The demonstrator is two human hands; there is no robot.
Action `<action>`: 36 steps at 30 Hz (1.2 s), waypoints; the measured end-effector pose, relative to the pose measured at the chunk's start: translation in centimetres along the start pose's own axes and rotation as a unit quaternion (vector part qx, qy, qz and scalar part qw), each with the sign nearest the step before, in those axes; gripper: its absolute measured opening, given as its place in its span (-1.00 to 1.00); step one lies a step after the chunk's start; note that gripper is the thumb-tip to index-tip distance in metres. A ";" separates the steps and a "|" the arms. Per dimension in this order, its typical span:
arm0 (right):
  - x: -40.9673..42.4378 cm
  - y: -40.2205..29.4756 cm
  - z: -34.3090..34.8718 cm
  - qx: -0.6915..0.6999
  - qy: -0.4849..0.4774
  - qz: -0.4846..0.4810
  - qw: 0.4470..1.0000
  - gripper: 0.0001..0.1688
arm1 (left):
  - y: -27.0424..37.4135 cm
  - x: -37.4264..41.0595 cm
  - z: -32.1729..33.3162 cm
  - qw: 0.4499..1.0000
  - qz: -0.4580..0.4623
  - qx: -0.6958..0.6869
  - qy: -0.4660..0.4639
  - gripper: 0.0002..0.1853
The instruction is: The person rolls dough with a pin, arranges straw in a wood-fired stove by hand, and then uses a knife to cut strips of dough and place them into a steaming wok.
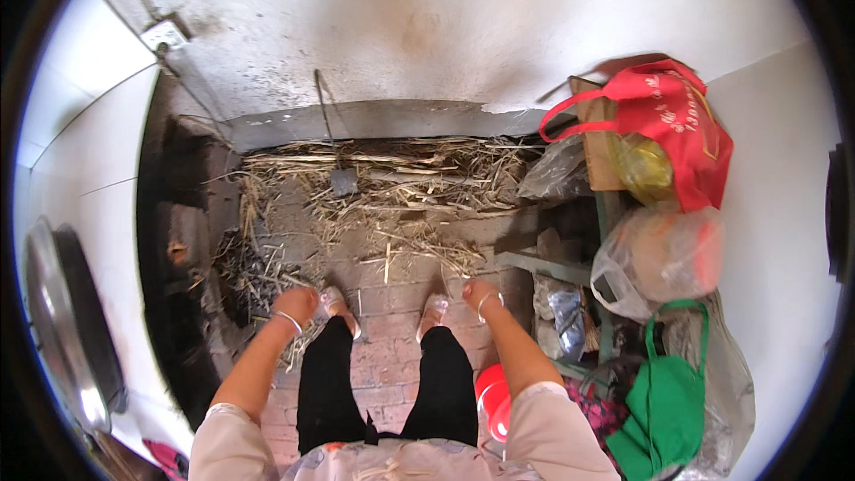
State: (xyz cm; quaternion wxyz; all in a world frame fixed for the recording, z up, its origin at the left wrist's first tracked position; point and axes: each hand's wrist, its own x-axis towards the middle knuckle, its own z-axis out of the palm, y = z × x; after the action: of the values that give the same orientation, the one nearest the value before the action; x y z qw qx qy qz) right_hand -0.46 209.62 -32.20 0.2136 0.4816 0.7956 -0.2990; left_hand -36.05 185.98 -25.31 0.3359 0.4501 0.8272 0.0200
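My left hand (298,304), wearing a bracelet at the wrist, is held out with its fingers curled in, above straw and dark ash on the left. My right hand (479,295) is curled in the same way over the brick floor (387,337), also with a bracelet. Nothing shows sticking out of either hand. Loose dry straw (414,180) lies along the foot of the wall ahead. A long-handled metal shovel (345,182) leans on that wall, its small square blade on the straw.
At left is a tiled stove (100,194) with a dark opening and a metal lid (63,327). A rack at right bears a red bag (674,120), a clear plastic bag (661,260) and a green bag (668,407). A red plastic object (494,401) stands beside my right leg.
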 end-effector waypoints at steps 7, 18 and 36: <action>27.8 4.5 0.1 -0.058 0.130 0.050 0.989 -0.66 | -3.8 25.0 5.8 0.930 -0.071 -0.328 0.150 -0.61; 49.2 9.0 4.8 -0.307 0.023 -0.002 0.951 -0.45 | -7.9 51.3 4.6 0.787 -0.014 -0.528 0.317 -0.19; 27.2 25.4 9.7 0.164 0.297 0.130 0.932 -0.44 | -7.5 41.2 9.6 0.824 0.034 -0.416 0.384 -0.58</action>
State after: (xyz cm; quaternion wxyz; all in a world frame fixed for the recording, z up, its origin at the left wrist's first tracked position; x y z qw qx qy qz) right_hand 10.61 229.49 -63.20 -0.0776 0.6759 0.6933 -0.2377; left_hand -51.27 210.19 -57.38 0.1453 0.2512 0.7869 0.5446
